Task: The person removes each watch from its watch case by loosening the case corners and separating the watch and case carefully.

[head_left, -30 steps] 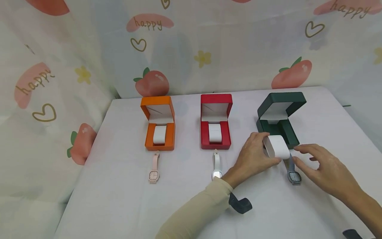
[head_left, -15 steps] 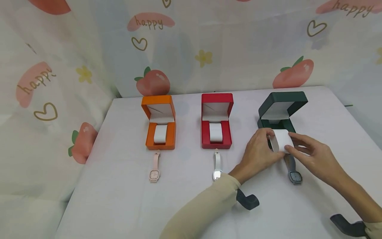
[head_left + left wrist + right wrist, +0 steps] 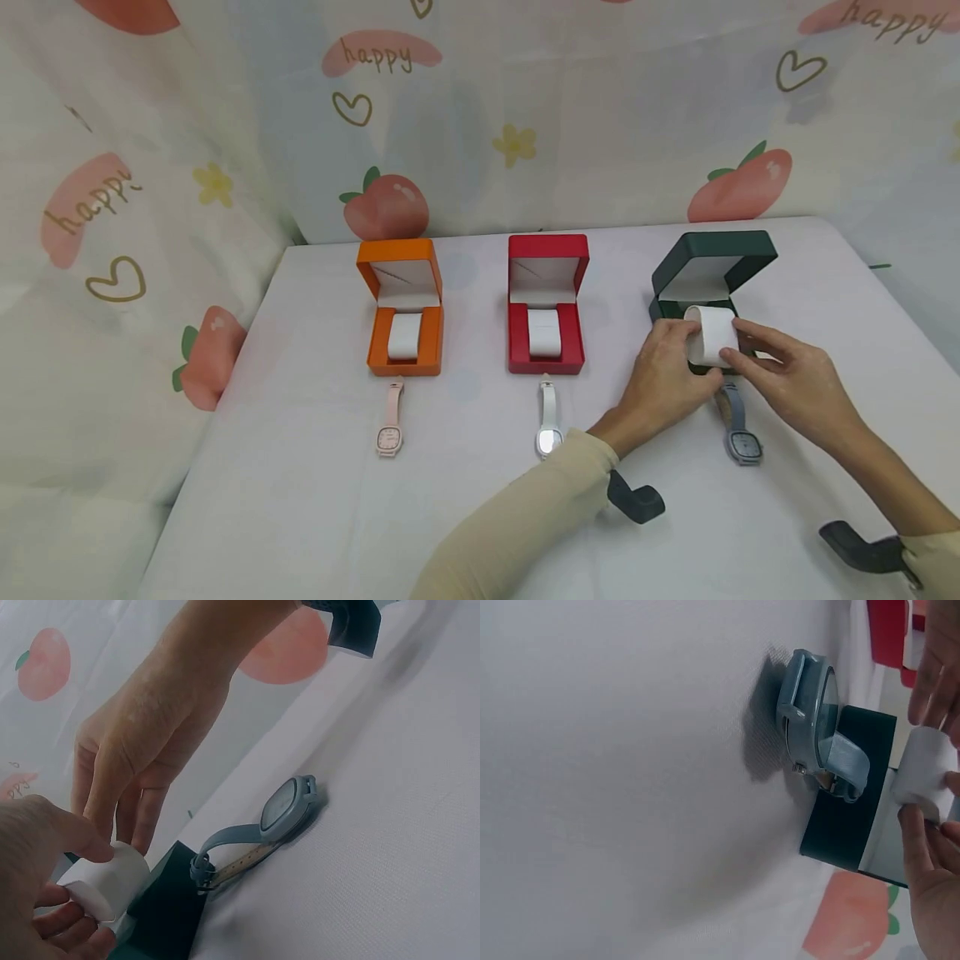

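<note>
Between both hands is a white watch cushion (image 3: 715, 335), held over the open dark green watch box (image 3: 715, 254). My left hand (image 3: 663, 371) grips the cushion's left end with thumb and fingers. At its other end my right hand (image 3: 798, 383) pinches it with fingertips and thumb. The hands hide most of the box's lower half; the wrist views show the cushion (image 3: 111, 881) at the box's opening, and how deep it sits is unclear. Just in front of the box lies a blue-grey watch (image 3: 744, 446), its strap end close to the box wall.
To the left stand an open red watch box (image 3: 546, 354) and an open orange watch box (image 3: 405, 358), each with a white cushion inside. A white watch (image 3: 548, 417) and a pink watch (image 3: 389, 437) lie before them. A patterned cloth (image 3: 600, 125) hangs behind the white table (image 3: 300, 500).
The right hand has come in and taken hold of the cushion's right end. Both hands have moved the cushion away from the person, from in front of the green box to over it.
</note>
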A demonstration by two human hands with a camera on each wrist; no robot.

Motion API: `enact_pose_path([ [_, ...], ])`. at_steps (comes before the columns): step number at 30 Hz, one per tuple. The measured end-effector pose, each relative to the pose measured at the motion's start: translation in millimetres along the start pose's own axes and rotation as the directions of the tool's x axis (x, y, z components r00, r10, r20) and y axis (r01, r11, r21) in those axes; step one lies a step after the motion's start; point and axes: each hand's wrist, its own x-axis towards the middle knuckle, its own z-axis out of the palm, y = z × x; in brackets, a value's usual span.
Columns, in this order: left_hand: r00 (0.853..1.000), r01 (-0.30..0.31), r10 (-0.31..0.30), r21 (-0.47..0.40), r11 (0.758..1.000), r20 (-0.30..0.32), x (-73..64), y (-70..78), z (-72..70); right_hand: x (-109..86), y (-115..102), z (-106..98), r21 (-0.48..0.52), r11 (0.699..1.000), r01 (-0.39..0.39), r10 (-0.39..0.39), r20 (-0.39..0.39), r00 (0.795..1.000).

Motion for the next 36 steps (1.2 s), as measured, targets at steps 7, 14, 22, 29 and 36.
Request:
enact_pose_path([
  [7,0.999,-0.015,0.018,-0.053,0.999,0.048,1.5,-0.7,1.5,5.5,6.6,2.6,-0.009,1.0,0.006,-0.006,-0.025,1.0],
  [14,0.993,0.018,0.001,-0.156,0.988,0.12,4.3,-0.8,3.7,9.4,20.3,2.3,-0.003,1.0,-0.014,0.014,0.007,1.0],
  [22,0.978,0.049,-0.021,-0.135,0.99,0.207,7.9,-1.8,4.1,12.1,46.3,8.0,-0.049,0.998,-0.04,0.041,0.02,0.999],
  [29,0.969,0.059,-0.048,-0.039,0.997,0.241,13.2,-1.2,4.4,15.8,60.9,12.5,-0.093,0.995,-0.031,0.037,0.056,0.998],
  [36,0.97,0.049,-0.064,0.069,0.996,0.236,18.1,0.4,6.1,19.1,12.9,9.0,-0.125,0.99,-0.063,0.078,0.121,0.99],
])
